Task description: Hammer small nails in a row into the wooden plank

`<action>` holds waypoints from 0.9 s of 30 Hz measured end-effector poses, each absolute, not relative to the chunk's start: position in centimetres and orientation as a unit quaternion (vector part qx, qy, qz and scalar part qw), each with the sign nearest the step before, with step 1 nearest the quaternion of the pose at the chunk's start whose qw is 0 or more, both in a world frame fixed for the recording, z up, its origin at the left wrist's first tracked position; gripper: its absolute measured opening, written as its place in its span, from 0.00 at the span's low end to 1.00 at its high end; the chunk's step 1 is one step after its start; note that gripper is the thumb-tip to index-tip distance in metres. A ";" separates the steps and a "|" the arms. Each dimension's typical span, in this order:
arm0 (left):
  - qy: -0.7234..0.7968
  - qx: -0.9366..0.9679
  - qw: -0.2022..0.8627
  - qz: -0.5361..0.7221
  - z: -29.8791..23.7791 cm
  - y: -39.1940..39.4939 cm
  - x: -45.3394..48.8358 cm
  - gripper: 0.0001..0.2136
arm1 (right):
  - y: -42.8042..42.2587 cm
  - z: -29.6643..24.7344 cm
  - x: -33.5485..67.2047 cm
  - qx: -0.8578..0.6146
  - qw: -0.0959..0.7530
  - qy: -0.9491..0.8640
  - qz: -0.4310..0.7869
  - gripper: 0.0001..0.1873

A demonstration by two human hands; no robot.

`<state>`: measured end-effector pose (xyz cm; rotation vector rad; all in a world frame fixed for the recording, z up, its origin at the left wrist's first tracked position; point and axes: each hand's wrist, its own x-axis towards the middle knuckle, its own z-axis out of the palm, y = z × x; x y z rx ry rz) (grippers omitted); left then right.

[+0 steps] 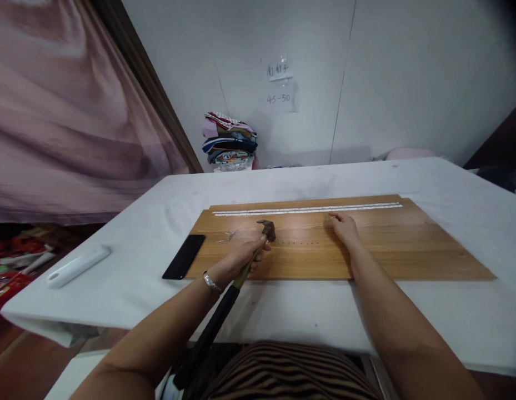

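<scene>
My left hand (246, 254) is wrapped round the handle of a claw hammer (266, 229), close under its metal head. The dark grip of the handle slants down toward my body. Over the wooden board (411, 244), my right hand (344, 228) has thumb and fingertips pinched together near the white measuring strips (307, 210). What they hold, if anything, is too small to make out. Between the hands, a row of small dark nail heads or marks (299, 243) runs along the board. Several loose nails (229, 236) lie on its left part.
A black phone (184, 256) rests at the board's left edge. Farther left, a white plastic-looking long object (79, 266) lies on the white-covered table (136, 233). Folded cloths (230, 141) are stacked behind the table, by the wall. A pink curtain (74, 111) hangs at left.
</scene>
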<state>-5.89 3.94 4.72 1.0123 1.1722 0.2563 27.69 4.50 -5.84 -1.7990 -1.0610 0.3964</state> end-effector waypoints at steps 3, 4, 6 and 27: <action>0.537 0.460 0.698 0.118 4.9 3.7 -5.8 0.24 | 4.5 -5.8 27.7 -0.738 0.488 -0.437 0.161 0.19; 0.540 0.461 0.694 0.118 4.9 3.7 -5.8 0.24 | 4.5 -5.8 27.7 -0.738 0.488 -0.437 0.161 0.19; 0.542 0.463 0.692 0.118 4.9 3.6 -5.8 0.24 | 4.5 -5.8 27.7 -0.737 0.488 -0.438 0.160 0.18; 0.515 0.465 0.708 0.130 4.3 4.0 -5.8 0.25 | 4.0 -4.8 27.1 -0.741 0.488 -0.432 0.161 0.18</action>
